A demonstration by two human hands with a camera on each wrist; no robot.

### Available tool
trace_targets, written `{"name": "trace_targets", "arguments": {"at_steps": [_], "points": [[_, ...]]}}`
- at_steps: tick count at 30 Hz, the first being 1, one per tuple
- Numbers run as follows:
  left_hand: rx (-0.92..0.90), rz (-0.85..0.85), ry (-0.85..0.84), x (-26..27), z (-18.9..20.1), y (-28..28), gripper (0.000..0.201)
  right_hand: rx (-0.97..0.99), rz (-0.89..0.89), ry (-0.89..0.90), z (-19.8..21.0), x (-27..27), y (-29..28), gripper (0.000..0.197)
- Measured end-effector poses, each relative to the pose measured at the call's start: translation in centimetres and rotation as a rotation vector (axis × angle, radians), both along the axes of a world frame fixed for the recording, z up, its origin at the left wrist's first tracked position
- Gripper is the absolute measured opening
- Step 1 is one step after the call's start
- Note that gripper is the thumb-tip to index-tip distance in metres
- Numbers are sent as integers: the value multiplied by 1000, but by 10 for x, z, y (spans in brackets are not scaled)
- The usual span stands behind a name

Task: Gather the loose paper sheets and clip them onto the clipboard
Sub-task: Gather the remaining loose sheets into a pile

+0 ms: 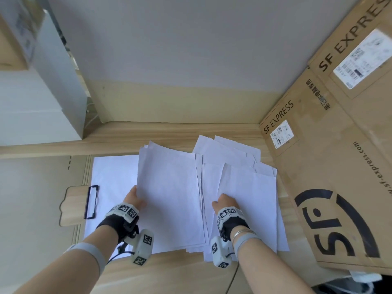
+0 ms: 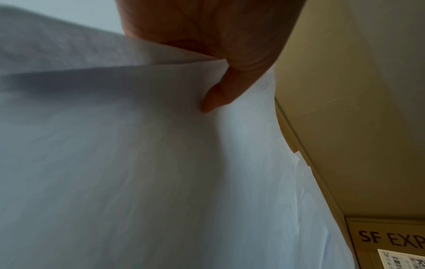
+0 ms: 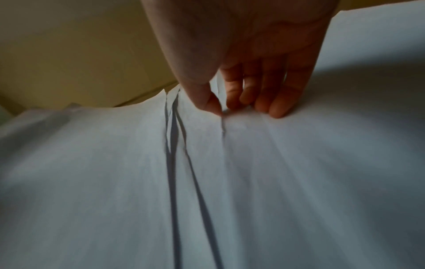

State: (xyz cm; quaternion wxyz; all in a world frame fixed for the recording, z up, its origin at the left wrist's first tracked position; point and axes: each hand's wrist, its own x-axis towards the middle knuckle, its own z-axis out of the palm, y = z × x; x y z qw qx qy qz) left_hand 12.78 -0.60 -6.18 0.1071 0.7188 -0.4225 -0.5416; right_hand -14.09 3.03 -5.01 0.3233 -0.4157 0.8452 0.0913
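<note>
A wooden clipboard (image 1: 73,205) with a black wire clip (image 1: 91,202) lies at the left, with one white sheet (image 1: 112,179) on it. My left hand (image 1: 134,198) grips the left edge of a raised stack of white sheets (image 1: 169,198). In the left wrist view the thumb of the left hand (image 2: 211,103) presses on top of the stack of sheets (image 2: 138,163). My right hand (image 1: 223,201) is on the fanned loose sheets (image 1: 250,198) at the right. In the right wrist view the right hand (image 3: 223,109) pinches one upturned edge among the loose sheets (image 3: 299,163) between thumb and forefinger.
Large SF Express cardboard boxes (image 1: 331,166) stand close against the right side of the papers. A white box (image 1: 57,85) stands at the back left. The wooden desk (image 1: 169,272) runs to a wall behind, with bare wood in front of the papers.
</note>
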Motion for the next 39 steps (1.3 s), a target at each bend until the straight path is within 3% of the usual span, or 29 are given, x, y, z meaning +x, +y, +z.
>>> {"name": "trace_targets", "arguments": {"at_steps": [3,6,9,10,13,16,23,32,39], "points": [[0,1,-15,-2,0,0,55,-3,-12,-11,8,-10,-4,19],[2,-6,-26,-2,-1,0,53,-41,-77,-19,10,-16,-9,22],[11,-12,-23,-1,-1,0,54,4,-148,-13,5,-14,-6,68],[14,-10,-18,0,-1,1,54,6,-155,4,4,-14,-3,69],[17,-1,-3,0,0,2,54,-18,-105,50,0,-15,2,43],[15,3,-1,-1,0,2,54,-5,-42,72,5,-21,1,35],[8,-11,-7,-1,0,2,51,-32,-125,3,3,-16,1,77],[10,-34,-41,-2,0,2,52,-30,-81,49,-2,-9,-1,70],[4,-49,-32,-2,1,1,53,-25,82,53,18,-5,-3,55]]}}
